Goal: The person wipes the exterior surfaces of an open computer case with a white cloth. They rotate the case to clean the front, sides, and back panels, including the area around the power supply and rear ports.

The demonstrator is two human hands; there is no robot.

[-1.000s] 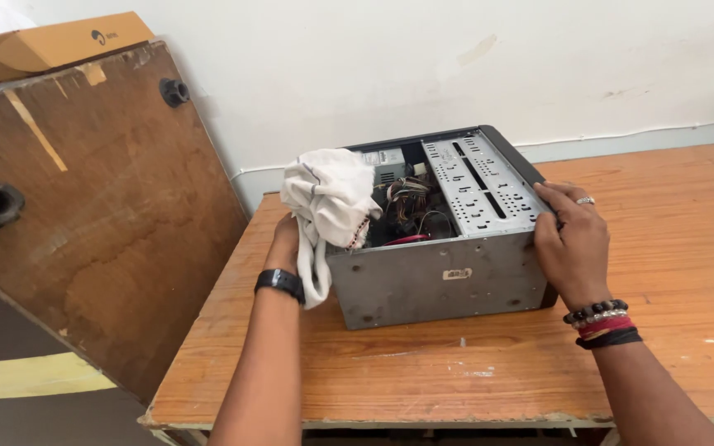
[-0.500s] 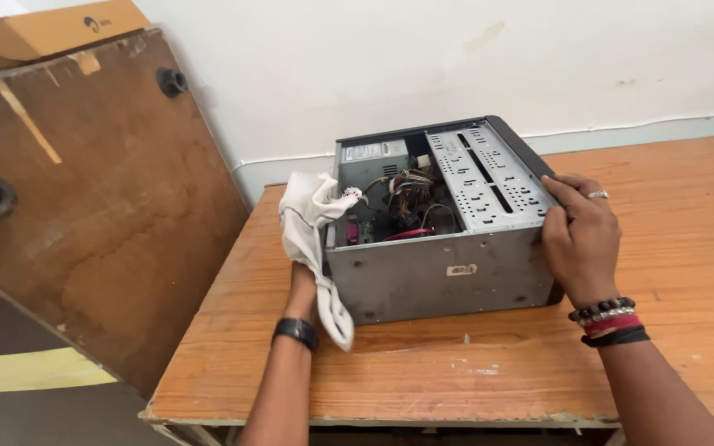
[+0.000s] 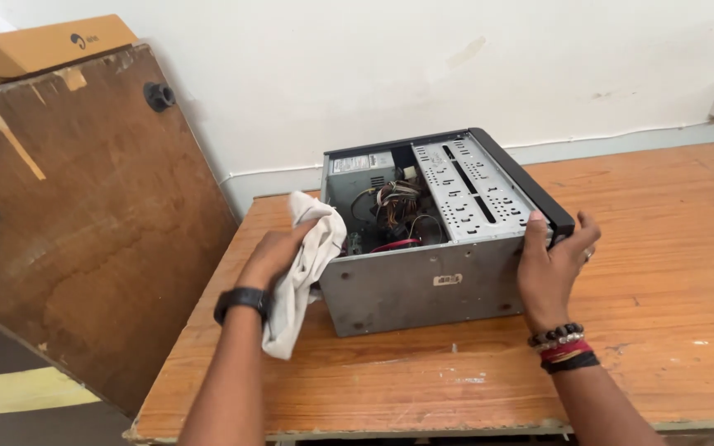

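A grey open computer case sat on its side before me, wires and a drive cage showing inside, black front panel at three o'clock. A crumpled white cloth draped against its nine o'clock edge.

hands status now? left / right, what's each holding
Left hand: closed on a white cloth, pressed at the left edge of the open computer case.
Right hand: gripping the case's right front corner.
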